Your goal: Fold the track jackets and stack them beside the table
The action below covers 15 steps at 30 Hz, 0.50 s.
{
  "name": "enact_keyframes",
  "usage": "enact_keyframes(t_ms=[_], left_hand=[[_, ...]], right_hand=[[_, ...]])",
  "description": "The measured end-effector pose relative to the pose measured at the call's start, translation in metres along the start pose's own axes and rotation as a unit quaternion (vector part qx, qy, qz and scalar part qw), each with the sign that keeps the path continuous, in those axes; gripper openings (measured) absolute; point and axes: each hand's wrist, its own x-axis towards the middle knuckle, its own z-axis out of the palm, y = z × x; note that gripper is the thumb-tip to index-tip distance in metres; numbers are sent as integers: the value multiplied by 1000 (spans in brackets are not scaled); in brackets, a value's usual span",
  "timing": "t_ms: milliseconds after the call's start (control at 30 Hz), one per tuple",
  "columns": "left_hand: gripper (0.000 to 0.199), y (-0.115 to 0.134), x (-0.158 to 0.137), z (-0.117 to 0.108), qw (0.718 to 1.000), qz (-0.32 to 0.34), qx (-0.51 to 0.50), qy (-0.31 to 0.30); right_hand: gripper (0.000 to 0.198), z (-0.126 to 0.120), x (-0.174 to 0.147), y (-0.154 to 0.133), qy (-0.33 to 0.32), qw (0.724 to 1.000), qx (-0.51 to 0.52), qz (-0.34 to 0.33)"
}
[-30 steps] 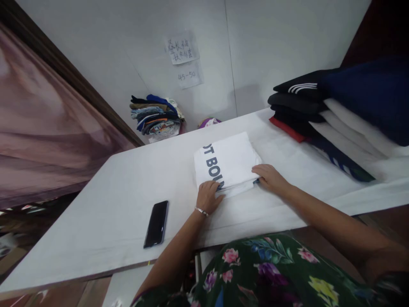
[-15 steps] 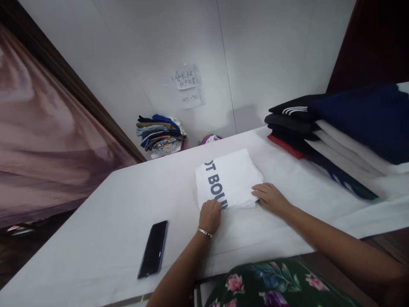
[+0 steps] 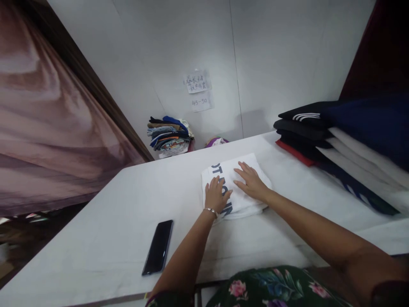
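A folded white garment with dark printed letters (image 3: pixel 244 207) lies flat on the white-covered table (image 3: pixel 128 204). My left hand (image 3: pixel 216 196) rests on its left part with the fingers spread, hiding some of the letters. A bracelet circles that wrist. On the right part of the garment lies my right hand (image 3: pixel 251 181), palm down and fingers apart. Neither hand grips the cloth.
A dark phone (image 3: pixel 158 247) lies left of my left arm. Stacked folded clothes (image 3: pixel 306 128) stand at the table's right. Beyond the far edge is another clothes pile (image 3: pixel 171 136), below handwritten paper notes (image 3: pixel 198 89) on the wall. A pinkish curtain (image 3: pixel 47 115) hangs at left.
Both hands have moved from the garment's near and right edges onto its top, and their fingers have spread. The camera view has shifted slightly.
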Motion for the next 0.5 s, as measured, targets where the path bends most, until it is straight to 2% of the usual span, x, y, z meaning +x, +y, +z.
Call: enact_keyframes(t_ms=[100, 167, 233, 367, 500], left_hand=[[57, 4, 1, 22, 996, -10, 55, -64], [59, 4, -4, 31, 995, -1, 69, -68], [61, 4, -10, 35, 996, 7, 71, -61], [61, 4, -11, 35, 997, 3, 54, -63], [54, -2, 1, 28, 996, -18, 4, -83]], right_hand=[[59, 17, 23, 24, -71, 991, -70, 94], [63, 29, 24, 45, -125, 974, -91, 167], [66, 38, 19, 63, -145, 964, -87, 203], [62, 48, 11, 78, -103, 972, -40, 207], [54, 50, 11, 88, -62, 971, 38, 226]])
